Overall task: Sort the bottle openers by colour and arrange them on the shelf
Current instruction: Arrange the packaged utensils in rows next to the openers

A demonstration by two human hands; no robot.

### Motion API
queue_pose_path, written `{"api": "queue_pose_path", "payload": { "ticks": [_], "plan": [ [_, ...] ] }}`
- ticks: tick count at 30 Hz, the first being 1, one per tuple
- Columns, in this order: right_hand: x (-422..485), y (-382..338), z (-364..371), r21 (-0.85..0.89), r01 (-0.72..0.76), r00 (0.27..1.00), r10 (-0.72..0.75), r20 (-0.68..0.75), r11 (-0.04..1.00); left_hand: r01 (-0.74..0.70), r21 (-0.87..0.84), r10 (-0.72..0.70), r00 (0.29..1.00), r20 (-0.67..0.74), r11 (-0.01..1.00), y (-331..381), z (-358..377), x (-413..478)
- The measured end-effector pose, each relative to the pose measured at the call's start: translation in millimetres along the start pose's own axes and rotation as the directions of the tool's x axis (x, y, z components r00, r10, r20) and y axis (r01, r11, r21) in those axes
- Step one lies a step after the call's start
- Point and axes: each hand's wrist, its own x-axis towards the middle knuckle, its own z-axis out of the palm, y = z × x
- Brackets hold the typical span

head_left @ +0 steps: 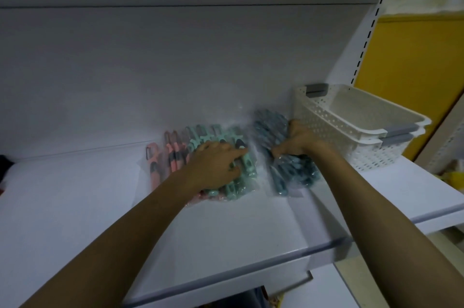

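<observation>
Bagged bottle openers lie in colour groups on the white shelf (226, 227). Pink openers (160, 157) are at the left, mint-green openers (200, 137) in the middle, dark blue openers (288, 172) at the right. My left hand (218, 164) lies on top of the mint-green pile, fingers spread over the packets, thumb side toward the blue group. My right hand (298, 139) grips the dark blue bundle from its right side, fingers curled round the plastic wrapping. The parts of the piles beneath both hands are hidden.
Two stacked white perforated baskets (356, 127) with grey handles stand right of the blue pile, touching my right hand. The shelf's back panel (175, 69) rises close behind the openers. A slotted upright (369, 31) and a yellow wall (411, 76) are at the right.
</observation>
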Motion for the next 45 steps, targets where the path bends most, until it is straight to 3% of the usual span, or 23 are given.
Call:
{"api": "queue_pose_path", "payload": {
  "ticks": [3,5,9,12,15,18,21,23,26,29,30,33,34,39,41,45],
  "plan": [
    [1.3,10.2,-0.2,0.055,0.017,1.000,-0.018,0.016,0.998,-0.117,0.157,0.122,0.992,-0.024,0.981,9.3,3.0,6.0],
    [-0.5,10.2,5.1,0.046,0.024,0.999,-0.025,0.029,0.999,-0.191,0.149,0.196,0.980,-0.022,0.970,14.8,3.6,8.7],
    [1.1,9.7,9.0,0.055,0.007,1.000,-0.006,-0.021,0.998,-0.101,0.134,0.111,0.991,-0.068,0.986,17.3,2.4,12.2],
    [0.9,9.4,5.0,0.179,0.021,0.999,-0.013,-0.047,0.984,-0.044,0.191,0.049,0.999,-0.018,0.981,26.5,-3.9,19.7],
    [-1.6,15.2,5.3,0.392,0.051,0.997,-0.021,-0.081,0.919,-0.001,-0.020,0.001,0.999,-0.033,1.000,44.0,-2.1,21.3],
    [-8.1,23.7,7.4,0.561,-0.037,0.998,0.056,-0.017,0.827,0.097,-0.252,-0.110,0.993,-0.036,0.963,64.6,3.0,21.5],
    [-14.5,31.9,5.9,0.690,-0.122,0.993,0.090,0.082,0.713,0.249,-0.346,-0.275,0.961,-0.027,0.904,73.5,4.0,31.0],
    [-18.4,38.8,4.7,0.772,-0.145,0.989,0.075,0.126,0.619,0.339,-0.367,-0.343,0.938,0.057,0.866,75.8,2.0,38.0],
    [-22.3,43.6,4.4,0.839,-0.158,0.987,0.058,0.150,0.520,0.456,-0.492,-0.414,0.888,0.199,0.742,75.8,-2.4,49.5],
    [-25.6,41.4,2.4,0.835,-0.174,0.983,0.037,0.182,0.522,0.532,-0.604,-0.465,0.839,0.283,0.593,76.9,-6.4,62.4],
    [-27.3,40.4,2.7,0.835,-0.189,0.978,0.018,0.210,0.516,0.546,-0.697,-0.474,0.819,0.324,0.466,77.8,-6.8,66.7],
    [-31.6,41.9,6.2,0.889,-0.193,0.974,-0.031,0.226,0.414,0.478,-0.877,-0.436,0.779,0.451,-0.054,82.5,-5.4,73.2],
    [-33.4,43.3,7.5,0.910,-0.188,0.975,-0.039,0.218,0.368,0.445,-0.886,-0.430,0.780,0.456,-0.132,85.1,-2.3,72.5],
    [-49.9,45.5,10.7,0.960,-0.196,0.964,-0.140,0.226,0.200,0.362,-0.892,-0.357,0.823,0.442,-0.271,105.4,6.8,65.1],
    [-56.4,36.9,8.8,0.965,-0.151,0.967,-0.173,0.189,0.212,0.322,-0.906,-0.332,0.853,0.404,-0.276,105.4,-3.3,61.0],
    [-64.0,8.6,2.1,0.945,0.096,0.972,-0.236,-0.021,0.313,0.122,-0.951,-0.322,0.922,0.214,-0.284,94.0,-28.3,42.8]
  ]
}}
